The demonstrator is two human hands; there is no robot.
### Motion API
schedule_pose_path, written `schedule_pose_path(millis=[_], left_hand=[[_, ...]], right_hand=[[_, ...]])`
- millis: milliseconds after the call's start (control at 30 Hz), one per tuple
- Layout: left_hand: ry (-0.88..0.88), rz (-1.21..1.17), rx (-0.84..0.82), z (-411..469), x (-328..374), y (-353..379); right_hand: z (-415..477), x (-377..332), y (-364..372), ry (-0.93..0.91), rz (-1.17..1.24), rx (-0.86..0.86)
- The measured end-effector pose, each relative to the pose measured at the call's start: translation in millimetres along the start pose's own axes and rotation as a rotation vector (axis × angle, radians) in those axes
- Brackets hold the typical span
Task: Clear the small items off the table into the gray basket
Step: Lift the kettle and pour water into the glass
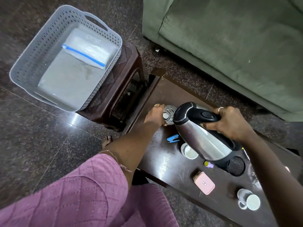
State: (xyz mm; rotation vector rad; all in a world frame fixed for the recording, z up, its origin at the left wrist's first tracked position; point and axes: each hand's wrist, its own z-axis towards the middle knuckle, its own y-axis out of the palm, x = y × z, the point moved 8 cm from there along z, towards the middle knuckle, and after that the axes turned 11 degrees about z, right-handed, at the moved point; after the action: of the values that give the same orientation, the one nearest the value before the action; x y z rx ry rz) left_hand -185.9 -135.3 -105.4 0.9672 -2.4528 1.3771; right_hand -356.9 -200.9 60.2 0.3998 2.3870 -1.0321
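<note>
My left hand (155, 114) grips a clear drinking glass (169, 114) standing at the far end of the dark wooden table (165, 163). My right hand (229, 122) holds the black handle of a steel electric kettle (201, 138), tilted above the table. Below it lie a blue stapler (173, 138), a white mug (189, 151), a small purple item with a yellow face (208, 164), a pink case (204, 182), a round black coaster (236, 166) and a glass cup (248, 199). The gray basket (41, 48) sits on a brown stool (127, 63) to the left and holds a zip bag (86, 48).
A green sofa (229, 46) runs along the far side of the table. The floor is dark polished granite (32, 145). My purple-clad lap (82, 199) fills the lower left, and a bare foot (107, 141) shows beside the table.
</note>
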Motion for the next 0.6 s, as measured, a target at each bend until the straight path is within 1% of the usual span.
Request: schedule_pose_path(millis=[200, 600], left_hand=[[-0.005, 0.014, -0.011, -0.3, 0.3, -0.2], [-0.055, 0.013, -0.035, -3.3, -4.1, 7.7]], right_hand=[[-3.3, 5.3, -4.5, 0.015, 0.013, 0.016], [-6.5, 7.5, -4.0, -0.02, 0.016, 0.017]])
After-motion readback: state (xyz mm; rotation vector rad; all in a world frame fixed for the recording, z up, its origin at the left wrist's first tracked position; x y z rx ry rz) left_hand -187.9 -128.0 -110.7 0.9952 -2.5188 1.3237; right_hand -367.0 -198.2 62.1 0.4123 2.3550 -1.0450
